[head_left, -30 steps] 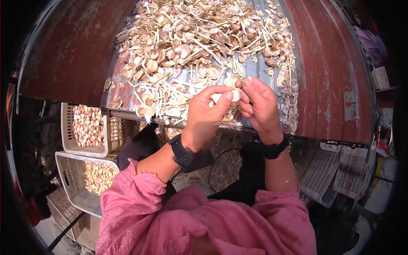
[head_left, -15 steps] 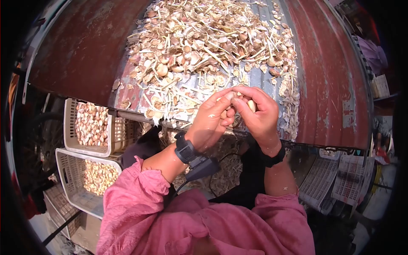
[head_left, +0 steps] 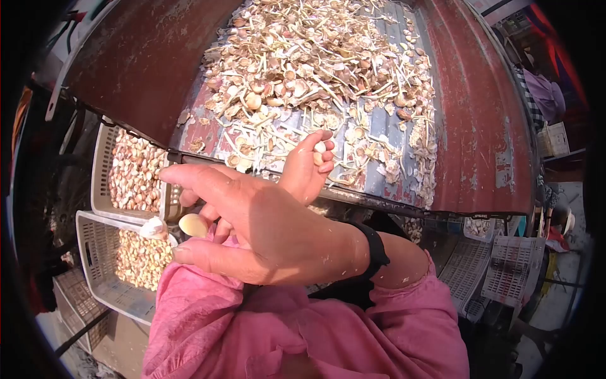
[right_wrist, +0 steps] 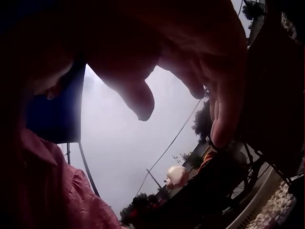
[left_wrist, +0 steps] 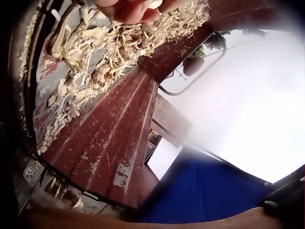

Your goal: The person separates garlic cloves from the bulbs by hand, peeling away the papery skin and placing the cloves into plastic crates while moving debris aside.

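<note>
My right hand (head_left: 265, 221) reaches leftward across the left forearm, thumb and fingers spread apart. One pale garlic clove (head_left: 193, 225) shows between its thumb and fingers; a whiter garlic clove (head_left: 153, 227) is in the air past the fingertips, above the lower crate. In the right wrist view that airborne clove (right_wrist: 177, 176) appears against the sky, with the thumb (right_wrist: 143, 102) well apart from the fingers. Over the table's near edge, my left hand (head_left: 304, 169) curls its fingers round garlic cloves (head_left: 319, 153). Its fingertips (left_wrist: 128, 12) enter the top of the left wrist view.
Garlic skins and stalks (head_left: 303, 63) cover much of the corrugated metal table (head_left: 480, 126). At left stand an upper crate (head_left: 101, 170) of reddish cloves and a lower crate (head_left: 95, 252) of yellowish ones. More crates (head_left: 470, 271) stand at right.
Both hands were together over the table, working at garlic. The right hand has swung left over the left forearm and spread its fingers, sending a clove into the air; the left keeps its cloves.
</note>
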`<state>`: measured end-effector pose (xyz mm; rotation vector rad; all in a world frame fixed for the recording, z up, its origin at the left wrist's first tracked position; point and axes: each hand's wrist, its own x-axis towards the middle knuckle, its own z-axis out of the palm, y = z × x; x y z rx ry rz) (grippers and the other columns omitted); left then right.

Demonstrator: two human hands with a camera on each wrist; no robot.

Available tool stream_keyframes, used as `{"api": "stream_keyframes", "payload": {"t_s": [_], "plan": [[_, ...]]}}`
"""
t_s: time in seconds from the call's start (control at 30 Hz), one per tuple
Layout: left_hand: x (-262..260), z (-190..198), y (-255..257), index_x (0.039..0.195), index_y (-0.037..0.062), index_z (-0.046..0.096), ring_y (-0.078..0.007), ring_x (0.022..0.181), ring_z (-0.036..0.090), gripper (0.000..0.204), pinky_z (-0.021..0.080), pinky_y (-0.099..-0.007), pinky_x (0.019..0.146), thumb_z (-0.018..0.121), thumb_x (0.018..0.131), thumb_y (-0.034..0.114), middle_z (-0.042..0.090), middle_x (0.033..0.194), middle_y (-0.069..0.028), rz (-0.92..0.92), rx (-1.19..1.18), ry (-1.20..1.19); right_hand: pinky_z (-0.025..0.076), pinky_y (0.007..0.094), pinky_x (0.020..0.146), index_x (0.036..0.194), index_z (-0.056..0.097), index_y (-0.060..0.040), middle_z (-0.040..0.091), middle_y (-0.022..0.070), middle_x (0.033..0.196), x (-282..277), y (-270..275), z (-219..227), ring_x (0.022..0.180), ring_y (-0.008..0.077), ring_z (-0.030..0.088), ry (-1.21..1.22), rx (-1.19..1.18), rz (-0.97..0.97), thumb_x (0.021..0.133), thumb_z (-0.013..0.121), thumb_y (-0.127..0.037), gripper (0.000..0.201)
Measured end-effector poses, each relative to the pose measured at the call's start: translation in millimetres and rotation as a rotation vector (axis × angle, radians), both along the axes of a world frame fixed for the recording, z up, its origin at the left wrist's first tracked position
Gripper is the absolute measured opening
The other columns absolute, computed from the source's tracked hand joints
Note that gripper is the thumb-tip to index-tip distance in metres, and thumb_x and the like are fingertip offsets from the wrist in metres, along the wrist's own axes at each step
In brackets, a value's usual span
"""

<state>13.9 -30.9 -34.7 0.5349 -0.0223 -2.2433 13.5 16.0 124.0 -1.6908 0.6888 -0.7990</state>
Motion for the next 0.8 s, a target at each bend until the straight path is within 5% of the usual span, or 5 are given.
{"api": "stream_keyframes", "payload": {"t_s": [0.13, 0.37, 0.57, 0.7, 0.8], "plan": [[11, 15, -7, 0.097, 0.0064, 0.048, -0.0081, 0.061, 0.048, 0.016, 0.038, -0.0178, 0.046, 0.051, 0.086, 0.018, 0.051, 0.079, -0.0031, -0.157, 0.149, -0.199, 0.044, 0.0240, 0.068, 0.107, 0.052, 0.0017, 0.056, 0.0070, 0.083, -30, -26, -13, 0.075, 0.0125, 0.055, 0.000, -0.145, -0.257, 0.081, 0.055, -0.011, 0.029], [15, 32, 0, 0.099, 0.0050, 0.052, -0.0082, 0.070, 0.050, 0.022, 0.040, -0.0185, 0.054, 0.052, 0.086, 0.022, 0.054, 0.085, -0.0029, 0.042, 0.027, -0.248, 0.044, 0.0238, 0.058, 0.091, 0.062, 0.0022, 0.062, 0.0072, 0.074, -281, -89, -111, 0.064, 0.0110, 0.056, 0.558, -0.153, -1.224, 0.075, 0.058, -0.010, 0.021], [1, 28, 2, 0.103, 0.0013, 0.050, -0.0068, 0.061, 0.046, 0.024, 0.038, -0.0190, 0.048, 0.048, 0.088, 0.020, 0.052, 0.079, -0.0026, -0.089, -0.030, -0.252, 0.045, 0.0287, 0.067, 0.093, 0.060, 0.0034, 0.062, 0.0159, 0.087, -261, -91, -127, 0.073, 0.0217, 0.059, 0.814, 0.062, -0.944, 0.070, 0.064, -0.015, 0.030], [-2, 37, 4, 0.104, 0.0016, 0.051, -0.0032, 0.058, 0.044, 0.027, 0.034, -0.0149, 0.044, 0.048, 0.088, 0.024, 0.052, 0.074, -0.0002, -0.127, -0.196, -0.395, 0.045, 0.0251, 0.064, 0.095, 0.060, 0.0019, 0.053, 0.0087, 0.085, -196, -51, -95, 0.075, 0.0160, 0.056, 0.350, -0.117, -0.741, 0.070, 0.062, 0.001, 0.025], [0, 42, 4, 0.105, 0.0021, 0.051, -0.0017, 0.055, 0.042, 0.029, 0.031, -0.0135, 0.042, 0.048, 0.089, 0.025, 0.051, 0.072, 0.0012, -0.157, -0.247, -0.380, 0.046, 0.0276, 0.066, 0.098, 0.056, 0.0016, 0.052, 0.0109, 0.092, -155, -26, -88, 0.080, 0.0215, 0.056, 0.462, -0.551, -0.629, 0.069, 0.056, 0.010, 0.031]]}}
